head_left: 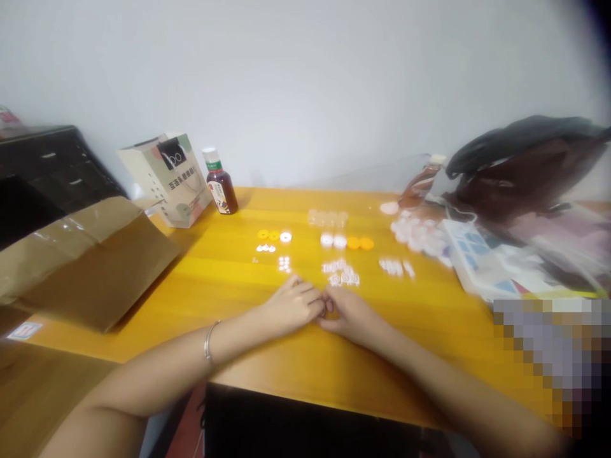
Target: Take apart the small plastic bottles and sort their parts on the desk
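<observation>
My left hand (296, 304) and my right hand (352, 313) meet at the fingertips over the near part of the wooden table (229, 299). The fingers of both are curled closed against each other; anything between them is hidden. Just beyond lie small whitish pieces (340, 272), blurred. To their left are a few tiny white pieces with red dots (284, 264) and small white caps (266, 249). Farther back are yellow discs (268, 235), a white ring (285, 237), white discs (333, 240) and orange discs (359, 243). Clear pieces (328, 218) form a row behind.
At left stand a brown paper bag (95, 261), a printed gift bag (176, 184) and a dark juice bottle (222, 184). To the right are pale rounded pieces (417, 234), a tilted bottle (422, 181), a white-blue box (472, 254) and a dark bag (525, 165).
</observation>
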